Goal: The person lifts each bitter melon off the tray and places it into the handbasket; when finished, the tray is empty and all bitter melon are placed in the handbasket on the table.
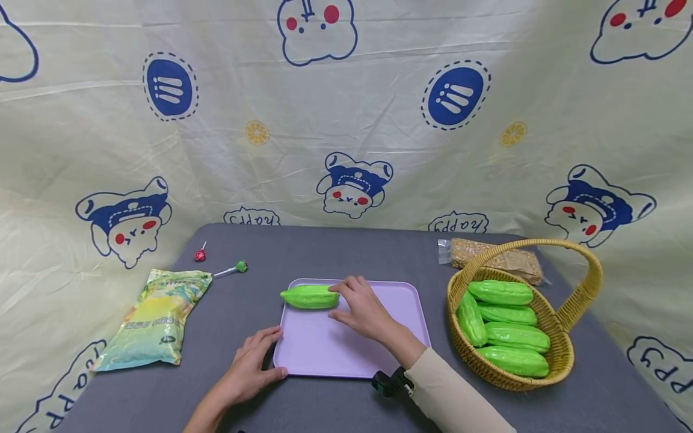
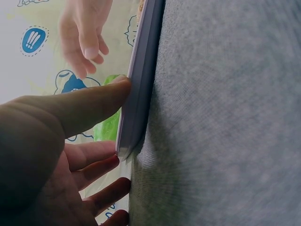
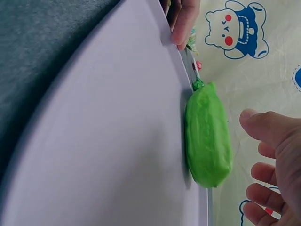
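A light green, ridged bitter melon (image 1: 307,297) lies along the far left part of a lilac tray (image 1: 352,343). My right hand (image 1: 361,308) hovers over the tray at the melon's right end. In the right wrist view, a gap shows between the thumb (image 3: 263,125) and the melon (image 3: 208,136), with the fingers loosely bent and holding nothing. My left hand (image 1: 250,365) is at the tray's near left corner, its thumb by the near edge and fingers along the left side. The left wrist view shows the thumb (image 2: 101,101) touching the tray rim (image 2: 138,80).
A wicker basket (image 1: 565,355) with a tall handle stands on the right, holding several more green melons (image 1: 517,337). Behind it lies a clear packet of brownish grains (image 1: 498,255). On the left are a yellow-green bag (image 1: 157,322), a red lollipop (image 1: 200,255) and a green lollipop (image 1: 240,266).
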Demonstrator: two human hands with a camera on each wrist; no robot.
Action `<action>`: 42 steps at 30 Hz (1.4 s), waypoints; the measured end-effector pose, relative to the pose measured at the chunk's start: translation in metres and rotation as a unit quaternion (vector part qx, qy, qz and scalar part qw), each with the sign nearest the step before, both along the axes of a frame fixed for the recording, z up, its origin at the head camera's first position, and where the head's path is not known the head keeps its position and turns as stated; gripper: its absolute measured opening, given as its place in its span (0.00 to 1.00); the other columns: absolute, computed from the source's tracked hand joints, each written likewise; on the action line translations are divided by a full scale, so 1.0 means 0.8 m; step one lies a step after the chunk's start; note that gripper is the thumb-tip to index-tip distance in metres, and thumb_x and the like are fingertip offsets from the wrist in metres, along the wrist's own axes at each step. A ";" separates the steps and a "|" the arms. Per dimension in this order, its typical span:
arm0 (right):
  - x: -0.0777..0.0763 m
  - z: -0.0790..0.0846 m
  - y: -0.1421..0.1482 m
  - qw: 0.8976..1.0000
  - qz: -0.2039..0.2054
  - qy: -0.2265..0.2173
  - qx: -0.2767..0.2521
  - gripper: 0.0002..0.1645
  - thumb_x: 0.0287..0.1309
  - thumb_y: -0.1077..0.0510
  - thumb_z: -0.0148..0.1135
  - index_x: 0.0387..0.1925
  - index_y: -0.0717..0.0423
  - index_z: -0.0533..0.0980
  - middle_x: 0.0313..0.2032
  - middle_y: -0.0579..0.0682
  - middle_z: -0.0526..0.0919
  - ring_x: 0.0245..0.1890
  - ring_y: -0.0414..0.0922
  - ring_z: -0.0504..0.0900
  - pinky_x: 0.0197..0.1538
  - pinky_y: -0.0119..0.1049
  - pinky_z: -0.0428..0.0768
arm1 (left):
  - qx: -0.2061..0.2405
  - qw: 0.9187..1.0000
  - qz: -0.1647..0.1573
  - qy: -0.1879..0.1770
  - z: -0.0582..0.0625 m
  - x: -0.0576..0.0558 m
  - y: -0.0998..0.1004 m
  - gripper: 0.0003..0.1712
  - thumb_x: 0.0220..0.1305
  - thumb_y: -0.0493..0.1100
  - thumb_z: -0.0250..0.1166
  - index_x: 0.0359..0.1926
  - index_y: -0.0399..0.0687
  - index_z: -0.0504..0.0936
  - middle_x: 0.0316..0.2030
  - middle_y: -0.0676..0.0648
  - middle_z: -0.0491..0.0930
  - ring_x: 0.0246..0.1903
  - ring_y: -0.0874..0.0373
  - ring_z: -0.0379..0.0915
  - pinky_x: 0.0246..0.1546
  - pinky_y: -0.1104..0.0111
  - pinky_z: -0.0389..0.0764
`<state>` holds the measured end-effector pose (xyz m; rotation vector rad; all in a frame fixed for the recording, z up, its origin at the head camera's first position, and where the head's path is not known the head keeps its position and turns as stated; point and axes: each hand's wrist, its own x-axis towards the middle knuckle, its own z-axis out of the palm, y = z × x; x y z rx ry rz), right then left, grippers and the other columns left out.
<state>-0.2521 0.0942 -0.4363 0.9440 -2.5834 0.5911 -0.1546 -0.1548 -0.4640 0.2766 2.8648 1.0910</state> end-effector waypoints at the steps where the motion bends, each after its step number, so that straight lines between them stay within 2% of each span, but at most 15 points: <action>1: -0.002 -0.001 -0.003 1.000 0.001 0.002 0.001 0.27 0.46 0.49 0.72 0.49 0.53 0.77 0.43 0.50 0.78 0.45 0.46 0.72 0.48 0.40 0.71 | 0.000 1.000 0.000 0.000 0.000 0.000 0.000 0.38 0.49 0.47 0.72 0.62 0.43 0.71 0.64 0.46 0.67 0.62 0.46 0.60 0.56 0.45 0.59; 15: -0.018 -0.011 -0.028 0.999 -0.002 0.036 0.040 0.26 0.46 0.49 0.72 0.48 0.52 0.78 0.43 0.50 0.77 0.42 0.46 0.71 0.46 0.39 0.69 | -0.003 1.000 0.000 -0.002 -0.003 0.000 -0.002 0.39 0.49 0.48 0.72 0.62 0.43 0.71 0.64 0.46 0.67 0.62 0.46 0.61 0.55 0.46 0.60; 28: -0.029 -0.020 -0.033 0.997 -0.008 0.058 0.045 0.29 0.44 0.50 0.73 0.49 0.53 0.77 0.44 0.52 0.76 0.40 0.47 0.71 0.45 0.39 0.70 | 0.002 1.000 -0.002 -0.005 -0.001 0.000 -0.001 0.38 0.49 0.48 0.72 0.62 0.43 0.71 0.64 0.46 0.67 0.62 0.46 0.60 0.56 0.44 0.59; 42: -0.042 -0.026 -0.037 0.997 -0.036 0.015 0.060 0.31 0.47 0.49 0.71 0.54 0.52 0.75 0.46 0.51 0.74 0.43 0.45 0.69 0.46 0.38 0.69 | 0.001 1.000 -0.006 0.019 -0.001 0.002 -0.001 0.38 0.48 0.47 0.72 0.61 0.42 0.72 0.63 0.45 0.68 0.60 0.46 0.62 0.53 0.48 0.61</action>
